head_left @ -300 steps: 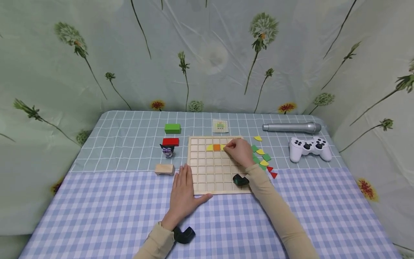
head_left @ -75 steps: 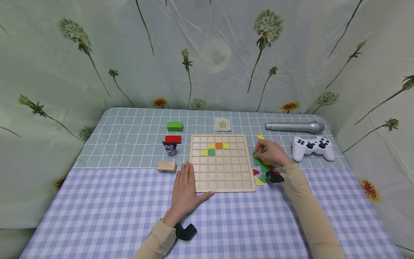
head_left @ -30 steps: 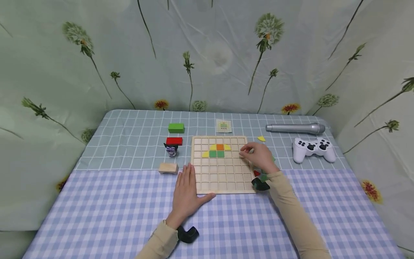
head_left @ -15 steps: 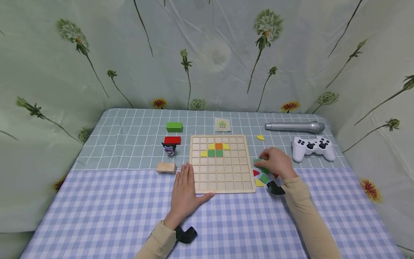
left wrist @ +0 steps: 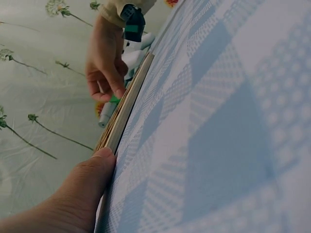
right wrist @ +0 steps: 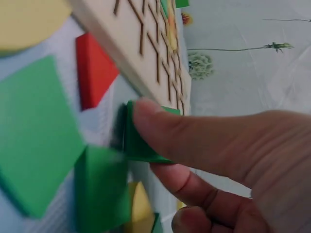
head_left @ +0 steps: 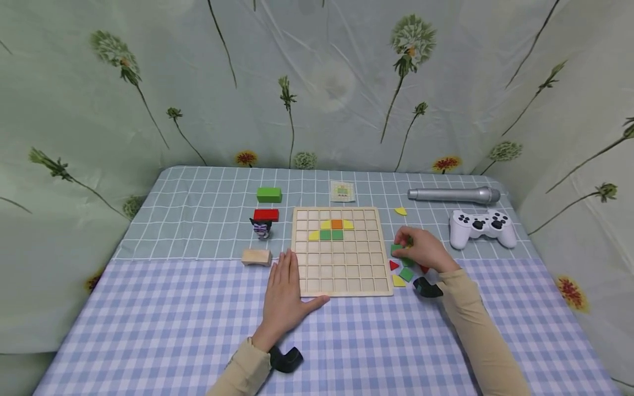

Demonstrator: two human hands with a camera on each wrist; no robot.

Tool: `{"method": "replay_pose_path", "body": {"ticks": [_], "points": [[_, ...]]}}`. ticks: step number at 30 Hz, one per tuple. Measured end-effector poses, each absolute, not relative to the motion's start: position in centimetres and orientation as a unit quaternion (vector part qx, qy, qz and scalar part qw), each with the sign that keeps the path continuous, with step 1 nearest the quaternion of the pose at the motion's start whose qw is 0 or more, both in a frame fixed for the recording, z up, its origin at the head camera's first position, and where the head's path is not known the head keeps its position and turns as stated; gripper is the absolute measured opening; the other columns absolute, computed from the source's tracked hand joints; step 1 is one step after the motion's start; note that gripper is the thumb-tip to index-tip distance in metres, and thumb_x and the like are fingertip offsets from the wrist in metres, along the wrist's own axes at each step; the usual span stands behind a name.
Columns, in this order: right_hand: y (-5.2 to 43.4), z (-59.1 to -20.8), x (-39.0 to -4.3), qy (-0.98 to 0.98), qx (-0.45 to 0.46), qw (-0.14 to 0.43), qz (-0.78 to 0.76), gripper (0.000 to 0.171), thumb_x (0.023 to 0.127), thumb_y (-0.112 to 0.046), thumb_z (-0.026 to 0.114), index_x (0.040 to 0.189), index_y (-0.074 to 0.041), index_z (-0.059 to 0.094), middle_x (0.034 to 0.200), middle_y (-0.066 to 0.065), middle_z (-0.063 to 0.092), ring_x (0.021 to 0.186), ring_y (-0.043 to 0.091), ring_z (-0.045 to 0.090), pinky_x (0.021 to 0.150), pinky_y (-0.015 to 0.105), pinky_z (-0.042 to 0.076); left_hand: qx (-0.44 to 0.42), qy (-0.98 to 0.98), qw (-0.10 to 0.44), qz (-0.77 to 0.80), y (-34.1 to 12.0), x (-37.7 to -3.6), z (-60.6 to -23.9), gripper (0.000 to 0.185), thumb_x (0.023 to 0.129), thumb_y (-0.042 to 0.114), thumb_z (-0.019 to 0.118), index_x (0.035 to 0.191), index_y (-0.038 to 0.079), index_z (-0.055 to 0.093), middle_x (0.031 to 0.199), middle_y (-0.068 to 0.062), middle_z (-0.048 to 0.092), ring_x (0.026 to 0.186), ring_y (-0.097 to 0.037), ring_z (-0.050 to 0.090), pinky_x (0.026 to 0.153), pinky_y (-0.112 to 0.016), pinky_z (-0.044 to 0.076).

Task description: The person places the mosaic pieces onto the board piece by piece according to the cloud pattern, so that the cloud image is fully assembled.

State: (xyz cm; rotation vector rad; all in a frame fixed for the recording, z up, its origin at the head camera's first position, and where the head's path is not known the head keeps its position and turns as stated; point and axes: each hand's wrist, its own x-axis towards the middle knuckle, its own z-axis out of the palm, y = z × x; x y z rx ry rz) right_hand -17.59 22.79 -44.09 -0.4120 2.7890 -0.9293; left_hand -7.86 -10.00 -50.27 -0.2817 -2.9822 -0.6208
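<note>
Right hand (head_left: 421, 250): I pinch a green tile (right wrist: 141, 141) between thumb and finger, lifting it from the loose pieces just beside the wooden board (head_left: 339, 275).
Left hand (head_left: 283, 297): flat, fingers straight, holding nothing, pressed against the board's corner to steady it.

Head cam sits high, looking forward and down over the whole table (head_left: 148, 330). The left wrist cam lies almost on the cloth, tilted, sighting along the wooden grid board's (left wrist: 127, 99) edge. The right wrist cam's jammed up close beside that same board (right wrist: 141, 53).
</note>
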Motion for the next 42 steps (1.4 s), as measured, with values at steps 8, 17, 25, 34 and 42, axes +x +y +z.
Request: {"method": "replay_pose_path", "body": {"ticks": [8, 17, 25, 34, 42], "points": [[20.5, -43.6, -18.3, 0.930, -0.103, 0.040, -0.351, 0.019, 0.080, -0.019, 0.078, 0.083, -0.010, 0.061, 0.076, 0.002, 0.059, 0.058, 0.019, 0.045, 0.050, 0.031, 0.037, -0.096, -0.973, 0.039, -0.206, -10.1, -7.9, -50.2, 0.119, 0.072, 0.078, 0.055, 0.151, -0.001, 0.011, 0.157, -0.015, 0.007, 0.143, -0.025, 0.000, 0.115, -0.039, 0.001], [15.6, -44.0, -19.6, 0.906, -0.132, 0.053, -0.399, 0.012, 0.082, -0.017, 0.076, 0.082, -0.009, 0.066, 0.076, 0.001, 0.061, 0.057, 0.018, 0.046, 0.052, 0.031, 0.039, -0.096, -0.974, 0.039, -0.199, -9.9, -8.0, -50.2, 0.119, 0.073, 0.078, 0.055, 0.150, -0.002, 0.012, 0.157, -0.015, 0.008, 0.143, -0.026, 0.001, 0.115, -0.039, 0.002], [13.5, -44.5, -20.3, 0.929, -0.120, 0.042, -0.349, 0.009, 0.084, -0.019, 0.074, 0.084, -0.011, 0.069, 0.077, -0.001, 0.062, 0.066, 0.017, 0.052, 0.058, 0.031, 0.042, -0.096, -0.974, 0.046, -0.199, -9.9, -8.0, -50.4, 0.120, 0.072, 0.080, 0.052, 0.150, -0.002, 0.012, 0.157, -0.016, 0.009, 0.143, -0.027, 0.003, 0.115, -0.040, 0.003], [12.8, -44.9, -20.3, 0.948, -0.116, -0.002, -0.297, 0.008, 0.084, -0.018, 0.074, 0.086, -0.010, 0.074, 0.083, 0.001, 0.066, 0.078, 0.020, 0.061, 0.068, 0.037, 0.048, -0.094, -0.974, 0.046, -0.200, -9.9, -8.0, -50.4, 0.120, 0.072, 0.081, 0.051, 0.150, -0.001, 0.011, 0.157, -0.016, 0.007, 0.143, -0.026, 0.001, 0.115, -0.039, 0.001], [13.9, -44.7, -20.0, 0.944, -0.122, 0.021, -0.307, 0.008, 0.085, -0.018, 0.072, 0.088, -0.011, 0.074, 0.080, 0.000, 0.062, 0.073, 0.017, 0.055, 0.062, 0.033, 0.045, -0.092, -0.975, 0.047, -0.197, -10.0, -8.0, -50.4, 0.120, 0.072, 0.080, 0.052, 0.150, -0.002, 0.011, 0.157, -0.016, 0.008, 0.143, -0.026, 0.001, 0.115, -0.038, 0.001]]}}
